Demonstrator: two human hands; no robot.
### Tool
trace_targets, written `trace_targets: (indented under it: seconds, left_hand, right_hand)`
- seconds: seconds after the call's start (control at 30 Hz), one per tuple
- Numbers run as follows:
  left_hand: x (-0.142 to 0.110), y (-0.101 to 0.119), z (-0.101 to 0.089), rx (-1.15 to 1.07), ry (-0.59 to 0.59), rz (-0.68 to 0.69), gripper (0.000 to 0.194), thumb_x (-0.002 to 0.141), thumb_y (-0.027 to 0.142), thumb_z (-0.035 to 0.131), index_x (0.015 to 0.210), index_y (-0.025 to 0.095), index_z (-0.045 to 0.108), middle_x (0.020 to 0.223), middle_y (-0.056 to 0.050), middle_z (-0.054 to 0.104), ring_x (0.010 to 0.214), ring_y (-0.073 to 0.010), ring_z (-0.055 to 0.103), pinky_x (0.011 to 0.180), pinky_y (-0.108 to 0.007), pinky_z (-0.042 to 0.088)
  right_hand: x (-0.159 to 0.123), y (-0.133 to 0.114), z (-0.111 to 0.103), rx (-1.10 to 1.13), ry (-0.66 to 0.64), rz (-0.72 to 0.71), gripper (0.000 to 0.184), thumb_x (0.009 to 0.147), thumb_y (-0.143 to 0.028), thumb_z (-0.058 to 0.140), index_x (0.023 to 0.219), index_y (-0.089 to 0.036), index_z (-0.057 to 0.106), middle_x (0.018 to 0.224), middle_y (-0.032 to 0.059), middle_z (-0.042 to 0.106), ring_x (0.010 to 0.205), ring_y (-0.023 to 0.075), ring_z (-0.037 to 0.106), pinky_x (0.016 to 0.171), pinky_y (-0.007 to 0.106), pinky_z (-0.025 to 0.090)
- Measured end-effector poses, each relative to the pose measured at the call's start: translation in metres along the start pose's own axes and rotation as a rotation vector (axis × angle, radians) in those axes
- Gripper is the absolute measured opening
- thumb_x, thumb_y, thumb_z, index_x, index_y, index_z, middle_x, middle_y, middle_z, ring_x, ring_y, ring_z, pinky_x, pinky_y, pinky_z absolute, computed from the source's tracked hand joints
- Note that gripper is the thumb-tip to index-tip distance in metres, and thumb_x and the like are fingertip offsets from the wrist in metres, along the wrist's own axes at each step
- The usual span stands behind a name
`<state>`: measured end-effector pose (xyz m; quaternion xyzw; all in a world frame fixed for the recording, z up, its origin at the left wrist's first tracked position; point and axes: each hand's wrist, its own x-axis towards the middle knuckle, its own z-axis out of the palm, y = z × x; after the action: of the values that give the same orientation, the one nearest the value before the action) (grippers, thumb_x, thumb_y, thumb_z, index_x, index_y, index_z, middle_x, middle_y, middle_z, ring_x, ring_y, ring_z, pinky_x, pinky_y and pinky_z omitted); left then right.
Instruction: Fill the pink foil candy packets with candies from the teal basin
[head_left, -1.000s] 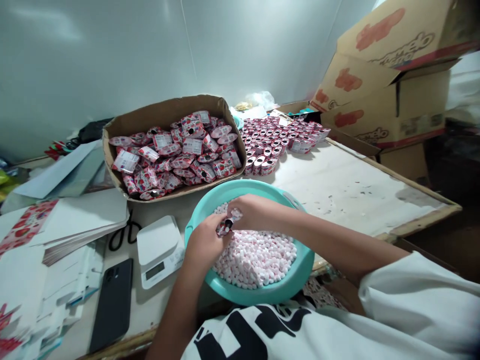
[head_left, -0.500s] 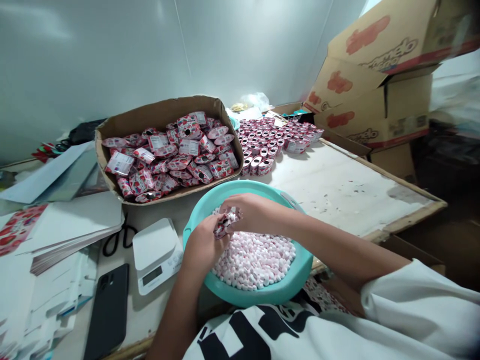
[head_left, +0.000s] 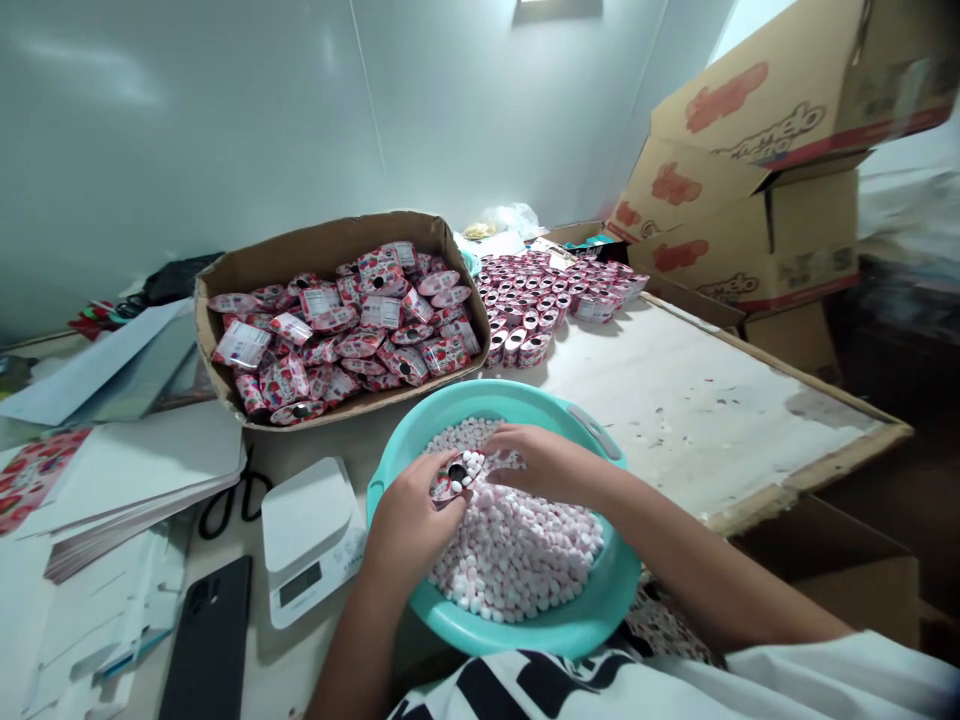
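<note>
My left hand (head_left: 416, 505) is closed around a small oval candy box (head_left: 442, 484), red and pink, with a dark round hole in its upturned end. White candies lie at the box's opening. Beside its right side is my right hand (head_left: 544, 462), thumb and fingers apart and curved, with candies showing in the gap; whether any of them rest in the fingers is hard to tell. Both hands are over a turquoise basin (head_left: 450, 630) holding a heap of small white and pale pink candies (head_left: 517, 560).
A carton (head_left: 337, 222) behind the basin holds many printed boxes (head_left: 360, 343). Rows of open boxes (head_left: 525, 310) stand to its right. On the left are a white scale (head_left: 311, 535), black scissors (head_left: 236, 495), a phone (head_left: 206, 640) and stacked card (head_left: 150, 460). Large cartons (head_left: 750, 220) rise at right.
My right hand has moved right, away from the box, and its fingers have opened. The box in my left hand now shows its hole and candies upward. The view has shifted slightly.
</note>
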<state>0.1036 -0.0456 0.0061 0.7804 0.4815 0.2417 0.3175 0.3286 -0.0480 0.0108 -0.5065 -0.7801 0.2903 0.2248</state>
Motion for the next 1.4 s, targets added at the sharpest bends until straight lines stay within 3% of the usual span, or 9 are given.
trace_targets:
  seconds: [0.23,0.53,1.4]
  left_hand:
    - [-0.0002,0.0003,-0.0004,-0.007,-0.023,-0.004,0.046,0.081,0.020,0.062,0.126,0.025,0.063,0.129,-0.003,0.066,0.122,-0.0221,0.060,0.105,-0.035,0.047]
    - [0.0001,0.0018,-0.0003,0.002,-0.044,-0.017,0.046,0.081,0.020,0.060,0.126,0.026,0.063,0.130,-0.001,0.066,0.122,-0.0209,0.060,0.106,-0.035,0.047]
    - [-0.0007,0.0046,-0.0005,0.051,-0.076,-0.023,0.046,0.079,0.018,0.060,0.124,0.025,0.063,0.130,-0.002,0.066,0.122,-0.0228,0.060,0.107,-0.037,0.046]
  right_hand:
    - [0.0023,-0.0009,-0.0040,-0.027,0.023,-0.006,0.013,0.091,-0.024,0.059,0.096,-0.020,0.071,0.094,0.0052,0.069,0.084,0.0175,0.064,0.074,0.028,0.049]
    - [0.0001,0.0015,-0.0009,-0.011,0.083,-0.091,0.015,0.089,-0.018,0.060,0.100,-0.019,0.070,0.096,0.0062,0.067,0.084,0.0166,0.063,0.071,0.028,0.049]
    - [0.0024,-0.0025,0.0018,-0.037,0.008,-0.130,0.016,0.086,-0.010,0.061,0.097,-0.017,0.071,0.094,0.0060,0.065,0.083,0.0157,0.061,0.071,0.026,0.047]
